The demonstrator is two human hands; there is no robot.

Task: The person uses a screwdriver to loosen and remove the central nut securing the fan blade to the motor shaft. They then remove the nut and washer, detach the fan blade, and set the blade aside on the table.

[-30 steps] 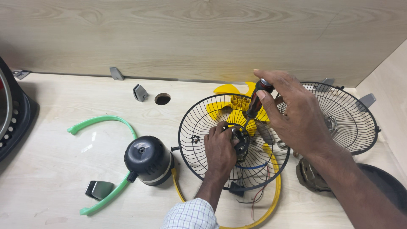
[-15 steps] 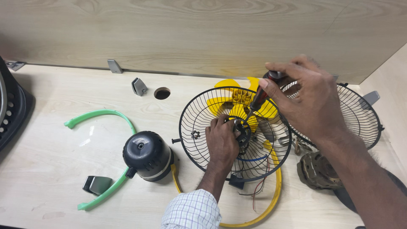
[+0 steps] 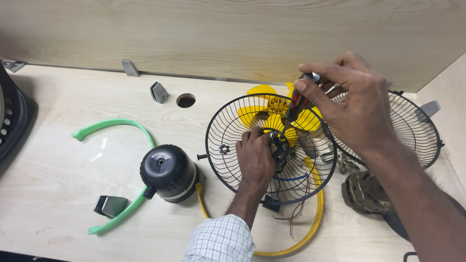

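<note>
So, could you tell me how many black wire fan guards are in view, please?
2: one wire guard lies mid-table under the left hand; the other guard sits at the right, behind the right hand.

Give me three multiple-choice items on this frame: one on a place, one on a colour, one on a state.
1. Where does the black motor housing lie?
A. left of the black wire guard
B. inside it
C. on the wall panel

2. What colour is the curved ring piece by the housing?
A. red
B. green
C. white

3. What is the right hand doing?
A. lying flat on the table
B. gripping a screwdriver
C. holding scissors

Key: 1 A, it sits beside the guard's left rim; 2 B, plainly green; 3 B, fingers close round the handle while the left hand rests at the hub.
</note>
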